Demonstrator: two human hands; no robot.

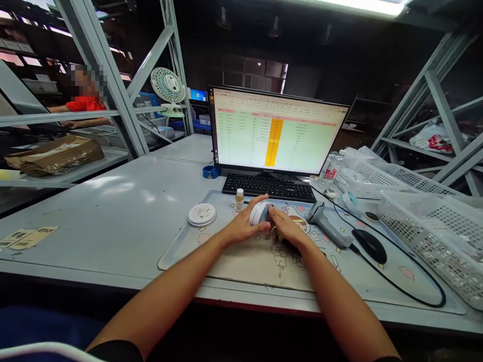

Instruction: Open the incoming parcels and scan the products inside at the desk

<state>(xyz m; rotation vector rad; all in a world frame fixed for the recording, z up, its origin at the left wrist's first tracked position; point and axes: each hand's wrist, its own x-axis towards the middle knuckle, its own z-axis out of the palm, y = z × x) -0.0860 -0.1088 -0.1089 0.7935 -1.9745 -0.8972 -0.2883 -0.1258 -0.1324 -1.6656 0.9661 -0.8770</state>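
Note:
My left hand point(243, 226) grips a white round tin point(257, 213) above the desk mat, tilted so its greyish face points right. From the right, my right hand point(289, 227) has its bent fingers against that face; its fingertips are partly hidden. Beneath my right hand lies a dark and yellow item point(289, 245), mostly covered, whose kind I cannot make out. Left of my hands, a second white round tin point(202, 214) with a printed label lies flat on the mat's edge. A small white-capped bottle point(239, 200) with yellowish contents stands upright just behind my left hand.
A keyboard point(268, 188) and monitor point(277, 130) stand behind the mat. To the right lie a grey barcode scanner point(330, 226), its cable, a black mouse point(370, 246) and white perforated baskets point(430, 226). A blue tape roll point(211, 172) sits beside the monitor. Another person point(88, 103) sits far left.

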